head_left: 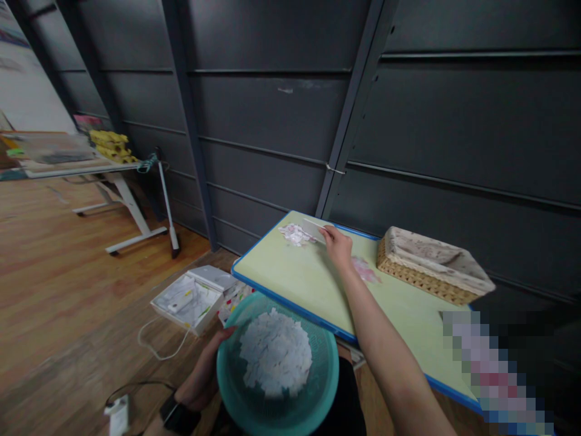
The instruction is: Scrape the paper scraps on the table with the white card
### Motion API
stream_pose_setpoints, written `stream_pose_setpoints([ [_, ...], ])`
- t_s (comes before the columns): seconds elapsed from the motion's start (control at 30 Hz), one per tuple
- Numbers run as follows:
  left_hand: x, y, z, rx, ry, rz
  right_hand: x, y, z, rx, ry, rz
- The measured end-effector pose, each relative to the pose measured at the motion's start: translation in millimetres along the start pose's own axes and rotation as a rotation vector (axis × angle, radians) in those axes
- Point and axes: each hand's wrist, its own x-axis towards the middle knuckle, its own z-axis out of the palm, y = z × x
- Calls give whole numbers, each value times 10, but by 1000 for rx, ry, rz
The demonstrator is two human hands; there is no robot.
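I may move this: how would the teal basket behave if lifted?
The teal basket is probably light and slightly flexible, given its thin-looking, perforated wall. The loose white pieces heaped inside may slide if it tilts. With only the left hand at its rim, it could tip.

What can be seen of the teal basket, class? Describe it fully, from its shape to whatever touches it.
The teal basket is round and wide-rimmed, with sloping, finely perforated walls that look like plastic. It sits open side up, low in the view, its far rim partly covered by the table; whether they touch is unclear. A heap of small, flat white pieces lies inside. The left hand grips its left rim, thumb on top. Its underside is hidden.
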Motion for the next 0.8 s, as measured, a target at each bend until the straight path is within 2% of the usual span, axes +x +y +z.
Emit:
stream_pose_setpoints([
  [0.13, -4, -1, -2, 23, 24, 6, -4, -14, -1, -95, -41, -29],
  [0.27, -11, -3, 4, 14, -1, 16, 1, -2, -82, -211, 16, 6],
  [0.37, -4, -12, 11, 18, 5, 3, 7, 22, -107, -203, 35, 4],
  [0.53, 1, -7, 20, 45, 20, -19, -3, 31, -52, -171, -24, -44],
  [0.8, 15, -27, 10, 23, -49, -4, 26, 38, -130, -189, 107, 49],
])
